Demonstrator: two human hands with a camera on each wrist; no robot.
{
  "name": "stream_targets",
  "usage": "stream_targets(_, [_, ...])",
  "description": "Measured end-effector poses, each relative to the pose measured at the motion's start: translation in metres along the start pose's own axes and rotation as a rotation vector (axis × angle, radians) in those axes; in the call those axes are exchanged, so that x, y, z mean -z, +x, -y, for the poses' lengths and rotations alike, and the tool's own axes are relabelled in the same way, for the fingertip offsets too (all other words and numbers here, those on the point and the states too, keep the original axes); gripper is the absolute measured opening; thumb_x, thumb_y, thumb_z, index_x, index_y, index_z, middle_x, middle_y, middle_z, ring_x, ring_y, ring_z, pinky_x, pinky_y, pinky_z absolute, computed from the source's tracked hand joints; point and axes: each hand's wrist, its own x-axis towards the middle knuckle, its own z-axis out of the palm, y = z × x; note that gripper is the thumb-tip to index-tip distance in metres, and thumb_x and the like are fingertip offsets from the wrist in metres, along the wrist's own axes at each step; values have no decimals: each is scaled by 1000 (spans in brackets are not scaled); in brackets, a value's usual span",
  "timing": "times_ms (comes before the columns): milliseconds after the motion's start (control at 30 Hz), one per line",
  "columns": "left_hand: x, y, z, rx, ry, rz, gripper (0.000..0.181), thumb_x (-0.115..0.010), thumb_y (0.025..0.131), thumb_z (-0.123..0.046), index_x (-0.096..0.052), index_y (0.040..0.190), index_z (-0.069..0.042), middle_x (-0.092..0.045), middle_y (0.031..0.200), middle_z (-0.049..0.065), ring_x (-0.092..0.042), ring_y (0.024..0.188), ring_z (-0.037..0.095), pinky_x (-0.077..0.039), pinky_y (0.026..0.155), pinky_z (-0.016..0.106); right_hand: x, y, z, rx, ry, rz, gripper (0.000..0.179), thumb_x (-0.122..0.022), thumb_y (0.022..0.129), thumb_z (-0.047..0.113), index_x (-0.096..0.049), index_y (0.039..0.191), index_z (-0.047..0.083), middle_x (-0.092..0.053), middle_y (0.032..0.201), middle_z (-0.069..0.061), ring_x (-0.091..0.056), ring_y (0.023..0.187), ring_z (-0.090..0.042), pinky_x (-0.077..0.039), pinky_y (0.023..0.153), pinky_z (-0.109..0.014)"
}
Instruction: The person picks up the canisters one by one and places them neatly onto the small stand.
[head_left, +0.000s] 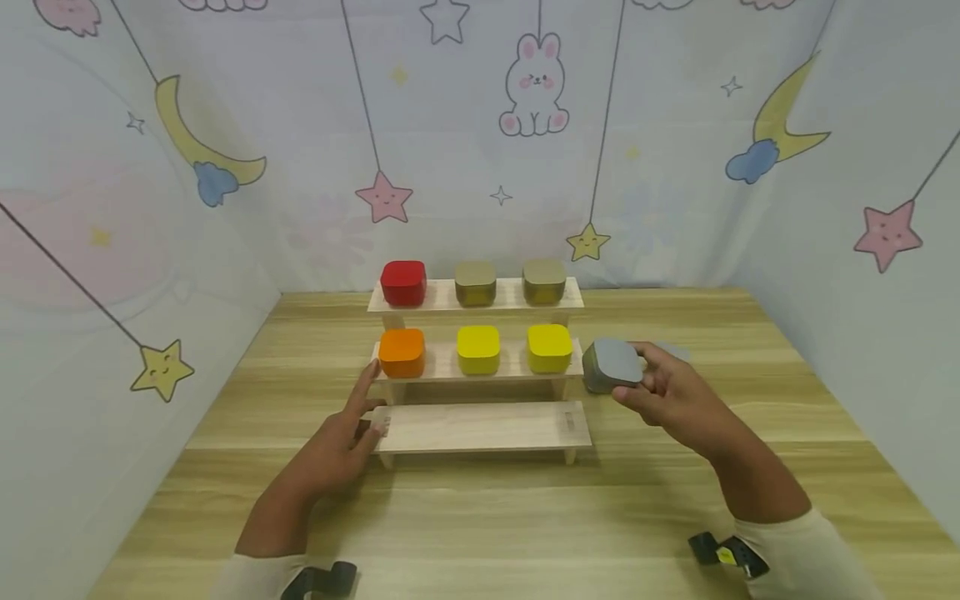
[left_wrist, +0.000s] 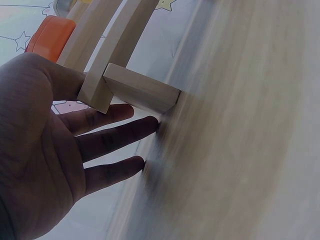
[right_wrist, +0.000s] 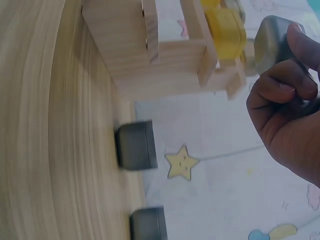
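From my end, the right hand (head_left: 673,398) has a grey block (head_left: 615,364) pinched between thumb and fingers, held up off the worktop (head_left: 480,517) just beside the right end of the wooden rack's (head_left: 480,427) middle step. I see the left hand (head_left: 341,446) loosely spread at the rack's opposite end, index finger reaching up beside the orange block (head_left: 402,357) and thumb by the bottom step. My left wrist view is dim and soft, so I can't tell how firmly that hand bears on the wood.

Between the hands, the middle step carries the orange block nearest the left hand, then two yellow blocks (head_left: 478,350) towards the right. Farther from both hands, the top step holds a red block (head_left: 403,283) and two olive-tan blocks (head_left: 476,283). My right wrist view shows two dark grey blocks (right_wrist: 137,145) standing apart on the worktop near the right hand. Beyond everything hangs a printed cloth (head_left: 465,150).
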Motion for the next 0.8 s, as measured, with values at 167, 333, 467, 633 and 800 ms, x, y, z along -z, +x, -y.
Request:
stream_targets(167, [0, 0, -1, 12, 5, 1, 93, -53, 114, -13, 13, 175, -36, -44, 170, 27, -68, 134, 50, -52, 115, 66, -17, 5, 16, 35, 75, 74, 57, -62, 111, 6, -32, 156, -10, -59, 82, 4, -25, 56, -20, -24, 49, -36])
stream_targets(333, [0, -1, -1, 4, 11, -2, 93, -53, 113, -11, 13, 176, -34, -46, 168, 29, -70, 132, 49, -53, 115, 66, -38, 16, 30, 47, 111, 161, 57, -65, 109, 6, -34, 154, -8, -56, 81, 3, -31, 58, -14, -27, 49, -33])
stream_targets(467, [1, -1, 0, -4, 11, -3, 93, -53, 113, -10, 12, 176, -32, -45, 169, 29, -71, 131, 49, -53, 114, 66, -55, 26, 38, 37, 69, 204, 58, -70, 107, 11, -38, 154, -4, -72, 106, -9, -62, 78, -8, -52, 64, -24])
stream_targets(633, [1, -1, 1, -6, 3, -3, 92, -53, 113, -10, 12, 176, -32, -46, 168, 29, -70, 131, 49, -52, 115, 66, -73, 35, 45, 60, 19, 228, 63, -74, 105, 14, -42, 155, -7, -69, 140, -24, -73, 120, -22, -62, 95, -25])
stream_targets(800, [1, -1, -1, 10, 8, 3, 93, -52, 114, -11, 13, 176, -33, -47, 167, 29, -70, 132, 49, -52, 116, 67, -91, 45, 46, 42, -5, 219, 60, -74, 105, 11, -45, 154, -7, -70, 139, -24, -72, 118, -25, -61, 91, -24])
